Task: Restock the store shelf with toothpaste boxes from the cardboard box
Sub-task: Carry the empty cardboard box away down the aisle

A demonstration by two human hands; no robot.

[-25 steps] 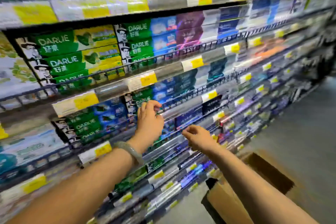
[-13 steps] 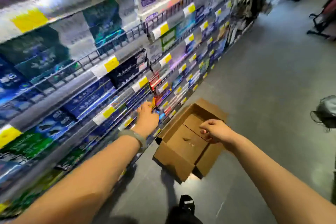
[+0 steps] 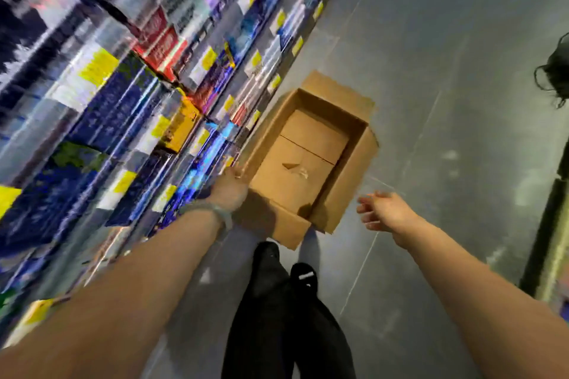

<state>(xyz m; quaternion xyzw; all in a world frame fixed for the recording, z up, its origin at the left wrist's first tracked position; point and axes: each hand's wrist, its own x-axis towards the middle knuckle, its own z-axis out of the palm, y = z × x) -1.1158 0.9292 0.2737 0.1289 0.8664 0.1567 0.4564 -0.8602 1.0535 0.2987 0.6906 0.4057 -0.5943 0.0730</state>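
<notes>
The open brown cardboard box (image 3: 354,169) is plain, matt paperboard, and a scrap of clear tape (image 3: 300,171) shines on its inner bottom. The grey floor (image 3: 431,86) looks hard and smooth, with a dull sheen and pale scuffs. The blurred dark blue printed cartons (image 3: 117,111) look glossy, and the yellow price tags (image 3: 98,71) look like paper. The black trousers (image 3: 277,332) are matt cloth. The pale grey-green bangle (image 3: 215,212) looks smooth.

Cardboard box (image 3: 308,160): brown, open, flaps spread outward, upright on the grey floor just beside the shelf foot; its brown bottom flaps show, with a seam across.
Shelf (image 3: 37,129): several tiers, yellow price tags, blurred.
Toothpaste boxes (image 3: 114,114): blue, red and orange rows, blurred.
</notes>
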